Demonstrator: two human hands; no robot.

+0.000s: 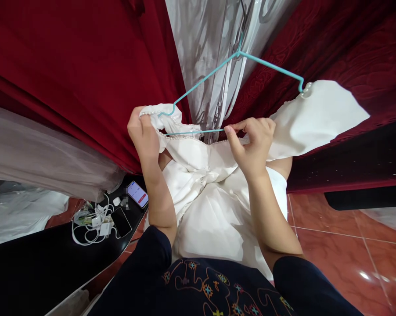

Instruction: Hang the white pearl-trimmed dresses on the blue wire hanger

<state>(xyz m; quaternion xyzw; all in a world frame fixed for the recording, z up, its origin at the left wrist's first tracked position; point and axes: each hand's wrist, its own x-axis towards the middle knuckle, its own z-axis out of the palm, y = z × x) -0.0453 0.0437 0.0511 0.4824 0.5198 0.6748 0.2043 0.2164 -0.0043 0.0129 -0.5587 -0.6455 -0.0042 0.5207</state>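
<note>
A white dress [214, 210] with pearl-beaded edging lies over my lap, its upper part raised in front of me. A light-blue clothes hanger [270, 66] sits in the dress, one shoulder end inside each side of the top. My left hand [143, 134] is closed around the beaded shoulder of the dress at the hanger's left end. Thumb and fingers of my right hand [250, 142] pinch the hanger's lower bar by the neckline; part of the bar is hidden behind them. The right sleeve [323, 114] hangs from the hanger's other end.
Red fabric [86, 61] hangs on the left and more red fabric [356, 57] on the right. White metal rods [227, 83] stand between them. At lower left, a black bench [53, 259] bears a lit phone [138, 194], a dark phone [121, 222] and white cables [86, 235].
</note>
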